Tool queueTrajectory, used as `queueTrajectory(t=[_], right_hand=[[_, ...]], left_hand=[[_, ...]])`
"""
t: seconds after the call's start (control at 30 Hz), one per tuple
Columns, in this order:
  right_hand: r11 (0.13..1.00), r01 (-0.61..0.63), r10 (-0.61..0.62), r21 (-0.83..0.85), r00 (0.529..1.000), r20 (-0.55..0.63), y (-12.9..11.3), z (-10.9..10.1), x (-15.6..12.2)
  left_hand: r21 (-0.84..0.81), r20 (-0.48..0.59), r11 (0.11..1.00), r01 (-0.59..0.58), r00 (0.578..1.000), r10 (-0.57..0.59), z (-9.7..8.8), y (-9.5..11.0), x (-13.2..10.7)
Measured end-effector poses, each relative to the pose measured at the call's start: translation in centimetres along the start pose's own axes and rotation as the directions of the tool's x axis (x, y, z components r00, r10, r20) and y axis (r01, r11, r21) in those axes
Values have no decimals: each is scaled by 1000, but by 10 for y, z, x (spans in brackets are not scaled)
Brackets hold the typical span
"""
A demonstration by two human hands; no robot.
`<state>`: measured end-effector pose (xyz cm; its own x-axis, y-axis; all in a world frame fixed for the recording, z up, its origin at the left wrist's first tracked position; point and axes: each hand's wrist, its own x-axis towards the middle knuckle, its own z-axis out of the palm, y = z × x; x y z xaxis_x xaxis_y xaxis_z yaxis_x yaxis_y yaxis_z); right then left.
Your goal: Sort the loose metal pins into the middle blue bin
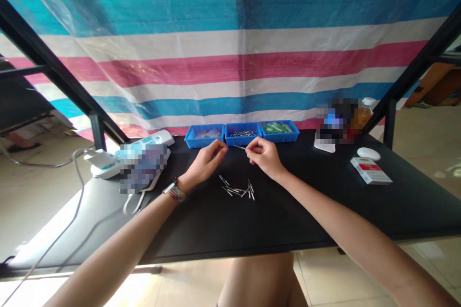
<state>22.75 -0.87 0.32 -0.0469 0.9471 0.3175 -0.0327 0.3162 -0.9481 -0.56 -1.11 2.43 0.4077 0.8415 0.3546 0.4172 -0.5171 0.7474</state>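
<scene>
My right hand (264, 156) pinches a thin metal pin (240, 147) between thumb and fingertips, its free end pointing left in front of the middle bin. My left hand (208, 160) is just left of it, thumb and fingers drawn together; whatever they may hold is too small to make out. Below both hands, a loose scatter of slim silvery pins (236, 193) lies on the black table (284, 211). Behind the hands is a blue bin (243, 142) with many similar metal pins.
Beside it are a blue bin (200, 143) of pale small pieces and a blue bin (281, 137) of green ones. A power strip (162, 138) with a cable is at left, near a blurred device (144, 170). At right are a red-white box (370, 171) and a white oval object (368, 154).
</scene>
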Motion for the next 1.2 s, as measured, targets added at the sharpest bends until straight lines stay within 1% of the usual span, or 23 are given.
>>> queueTrajectory(t=[0.07, 0.1, 0.17, 0.27, 0.3, 0.33, 0.37, 0.4, 0.43, 0.47, 0.5, 0.6, 0.67, 0.73, 0.87, 0.93, 1.0, 1.2], right_hand=[[1000, -3, 1, -18, 992, -130, 0, -3, 14], [999, -26, 18, -47, 988, -154, 1, -6, 19], [987, -54, 32, -151, 989, -144, 6, -12, 25], [944, 5, -32, -329, 996, -79, 12, -21, 18], [930, 30, -38, -367, 999, -16, 13, -23, 13], [918, 49, -21, -393, 997, 77, 12, -24, 8], [910, 63, 15, -411, 983, 184, 10, -24, 4], [902, 69, 63, -425, 955, 289, 7, -24, 0], [894, 72, 115, -443, 917, 381, 3, -24, -2], [878, 74, 167, -472, 878, 448, -2, -24, -4], [855, 79, 217, -513, 844, 491, -8, -24, -6], [746, 121, 352, -655, 762, 543, -27, -26, -7], [679, 157, 406, -717, 733, 545, -38, -26, -8], [630, 189, 442, -754, 711, 547, -48, -26, -10], [568, 241, 503, -787, 655, 564, -60, -25, -12], [573, 233, 509, -786, 649, 565, -59, -26, -11], [600, 209, 495, -772, 662, 563, -54, -27, -10], [720, 127, 382, -682, 749, 542, -31, -32, -8]], left_hand=[[-7, -21, 1000, 6, 1000, -6, -1, -1, 0], [-7, -26, 1000, 8, 1000, -8, -1, -2, 0], [-2, -28, 1000, 11, 1000, -11, -1, -3, 1], [14, -23, 1000, 17, 1000, -17, -1, -5, 0], [23, -18, 1000, 18, 1000, -17, -2, -5, 0], [35, -10, 999, 16, 1000, -15, -2, -5, 0], [50, -2, 999, 11, 1000, -11, -1, -5, 0], [68, 7, 998, 5, 1000, -5, -1, -5, 0], [84, 16, 996, -3, 1000, 1, -1, -4, 0], [97, 24, 995, -11, 1000, 8, -1, -3, -1], [106, 30, 994, -17, 999, 14, -1, -2, -1], [117, 38, 993, -26, 999, 21, 0, 0, -1], [117, 41, 993, -23, 999, 18, 0, 0, -1], [116, 46, 993, -20, 999, 15, -1, -1, -1], [123, 54, 992, -19, 998, 12, -2, -5, 1], [124, 54, 992, -21, 998, 14, -2, -7, 2], [121, 56, 993, -18, 998, 11, -1, -9, 2], [125, 79, 992, -22, 997, 13, 2, -5, 1]])
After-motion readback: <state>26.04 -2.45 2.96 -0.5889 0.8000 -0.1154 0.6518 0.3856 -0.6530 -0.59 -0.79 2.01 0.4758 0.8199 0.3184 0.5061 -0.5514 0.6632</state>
